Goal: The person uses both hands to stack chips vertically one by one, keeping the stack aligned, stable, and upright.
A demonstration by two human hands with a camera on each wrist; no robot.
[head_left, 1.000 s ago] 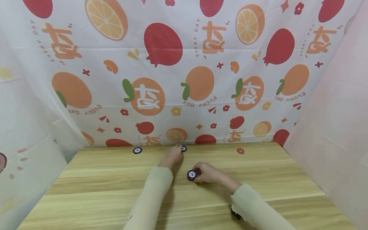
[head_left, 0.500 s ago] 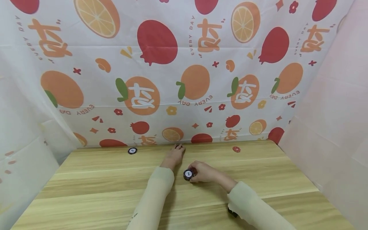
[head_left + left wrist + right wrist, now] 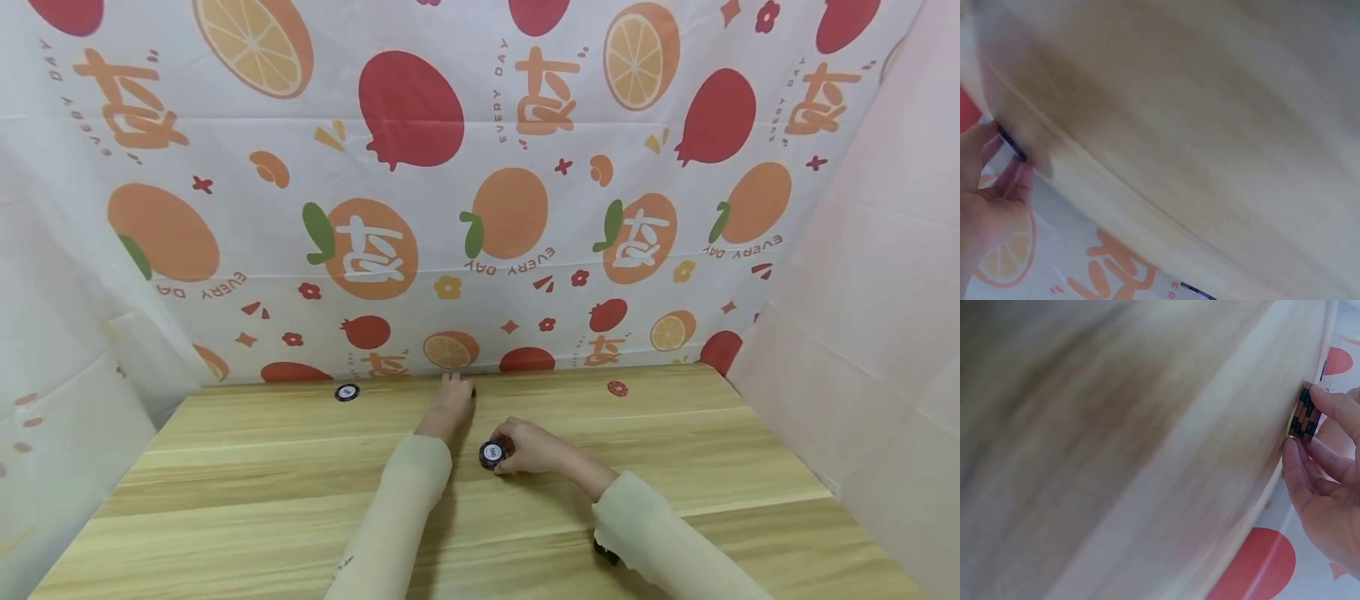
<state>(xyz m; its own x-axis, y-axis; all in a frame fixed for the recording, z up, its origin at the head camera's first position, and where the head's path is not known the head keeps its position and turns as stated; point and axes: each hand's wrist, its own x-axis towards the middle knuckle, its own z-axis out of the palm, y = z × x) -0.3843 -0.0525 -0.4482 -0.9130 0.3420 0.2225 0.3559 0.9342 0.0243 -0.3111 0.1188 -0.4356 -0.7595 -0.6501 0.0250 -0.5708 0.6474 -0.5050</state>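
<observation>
At the far edge of the table my left hand (image 3: 452,405) pinches a black poker chip (image 3: 1012,143) between thumb and fingers. In the head view that chip is mostly covered by the hand. Nearer the middle, my right hand (image 3: 528,450) grips a short stack of poker chips (image 3: 1305,412) by its sides. The top chip of the stack (image 3: 492,453) shows a white centre and a black rim. From the right wrist, the stack's edges show dark and orange-brown blocks, close against the wood.
A black-and-white poker chip (image 3: 347,392) lies at the back left, and a red chip (image 3: 618,388) at the back right. A dark object (image 3: 605,550) is partly hidden under the right sleeve. Behind the wooden table (image 3: 247,483) hangs a fruit-print cloth (image 3: 450,208).
My left hand has moved onto the black chip at the back edge and now pinches it. The right hand keeps its hold on the stack. The head view has shifted slightly.
</observation>
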